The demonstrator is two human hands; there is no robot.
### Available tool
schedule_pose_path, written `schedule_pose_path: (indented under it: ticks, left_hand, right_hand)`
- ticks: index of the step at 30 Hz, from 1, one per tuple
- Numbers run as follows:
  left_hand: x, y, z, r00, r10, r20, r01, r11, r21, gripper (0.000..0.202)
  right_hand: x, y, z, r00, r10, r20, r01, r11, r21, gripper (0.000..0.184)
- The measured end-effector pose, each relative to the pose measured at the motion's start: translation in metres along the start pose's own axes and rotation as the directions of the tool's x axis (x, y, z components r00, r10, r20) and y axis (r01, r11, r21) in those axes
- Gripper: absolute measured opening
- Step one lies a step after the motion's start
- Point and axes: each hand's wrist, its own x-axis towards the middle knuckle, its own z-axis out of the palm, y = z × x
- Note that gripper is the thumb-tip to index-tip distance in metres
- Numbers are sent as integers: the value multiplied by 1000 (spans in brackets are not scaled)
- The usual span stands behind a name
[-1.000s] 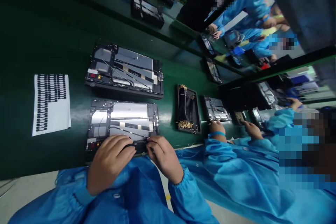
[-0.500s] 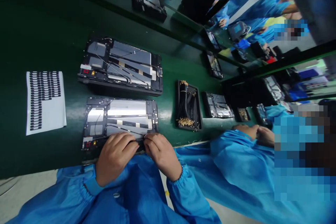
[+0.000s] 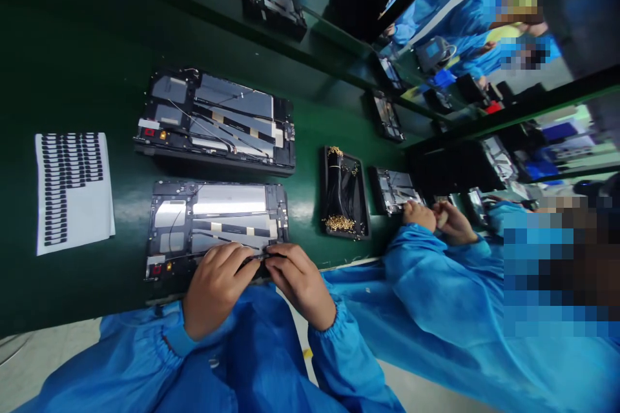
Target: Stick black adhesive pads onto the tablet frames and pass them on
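Observation:
An opened tablet chassis (image 3: pixel 213 219) with silver shields and thin cables lies on the green belt (image 3: pixel 121 77) right in front of me. My left hand (image 3: pixel 216 287) and my right hand (image 3: pixel 298 284) rest on its near edge, fingers curled and pinched together on a small dark part there that I cannot make out. A second opened chassis (image 3: pixel 216 119) lies just beyond the first. A white sheet of small black stickers (image 3: pixel 72 190) lies to the left.
A black tray of gold-tipped cables (image 3: pixel 345 197) sits to the right of the chassis. A co-worker in a blue coat at my right has both hands (image 3: pixel 433 218) at another chassis (image 3: pixel 394 188). More units and people are further along the line.
My hands stayed pinched at the chassis's near edge, drifting slightly right. The co-worker's hands pulled back from their unit, then returned to it. The view shifted a little.

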Motion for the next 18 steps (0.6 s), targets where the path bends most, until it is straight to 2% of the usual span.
schedule_pose_path:
  ticks: [5, 10, 18]
  left_hand:
    - [1, 0, 4, 1000, -11, 0, 11, 1000, 7, 19]
    - [3, 1, 6, 1000, -29, 2, 29, 999, 33, 12]
    - [2, 1, 7, 999, -40, -18, 40, 999, 30, 14]
  right_hand:
    - [-6, 3, 3, 992, 66, -105, -61, 997, 51, 17]
    - [-3, 3, 6, 993, 52, -105, -50, 999, 18, 13]
    - [-2, 5, 7, 995, 30, -91, -32, 999, -21, 10]
